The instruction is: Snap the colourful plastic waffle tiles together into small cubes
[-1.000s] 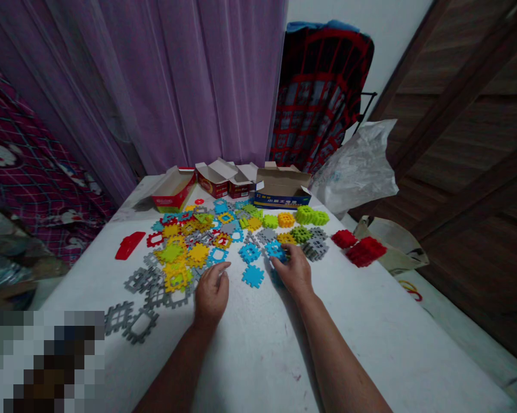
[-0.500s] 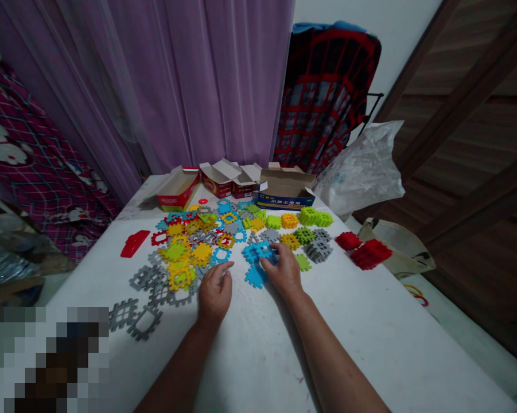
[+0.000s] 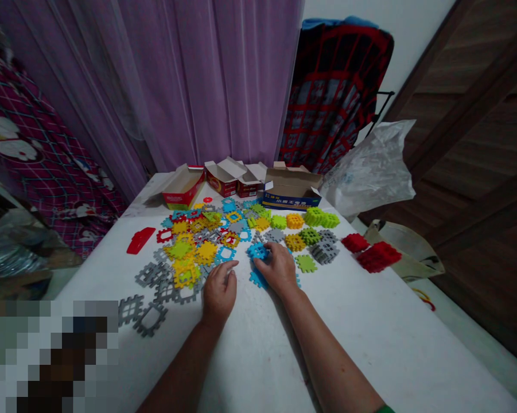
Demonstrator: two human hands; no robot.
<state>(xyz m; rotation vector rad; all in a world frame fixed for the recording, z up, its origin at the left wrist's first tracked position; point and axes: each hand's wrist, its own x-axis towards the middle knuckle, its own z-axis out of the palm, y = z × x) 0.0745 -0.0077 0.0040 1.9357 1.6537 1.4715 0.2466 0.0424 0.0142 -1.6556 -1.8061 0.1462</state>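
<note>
Many flat notched plastic tiles in blue, yellow, green, grey and red lie spread over a white table (image 3: 258, 355). My right hand (image 3: 278, 268) lies on top of a small cluster of blue tiles (image 3: 257, 251), fingers bent over them. My left hand (image 3: 218, 291) rests palm down on the table just left of it, fingertips near a blue tile (image 3: 224, 254) and the yellow tiles (image 3: 185, 272). It holds nothing. A loose green tile (image 3: 305, 263) sits just right of my right hand.
Open cardboard boxes (image 3: 291, 189) line the table's far edge, with a clear plastic bag (image 3: 370, 169) at their right. Stacked red tiles (image 3: 372, 253) lie at the right, a red piece (image 3: 140, 240) at the left, and grey tiles (image 3: 144, 312) near the front left.
My right hand has slid left, drawing the blue tiles together toward my left hand. The left hand has hardly moved. The camera has shifted a little.
</note>
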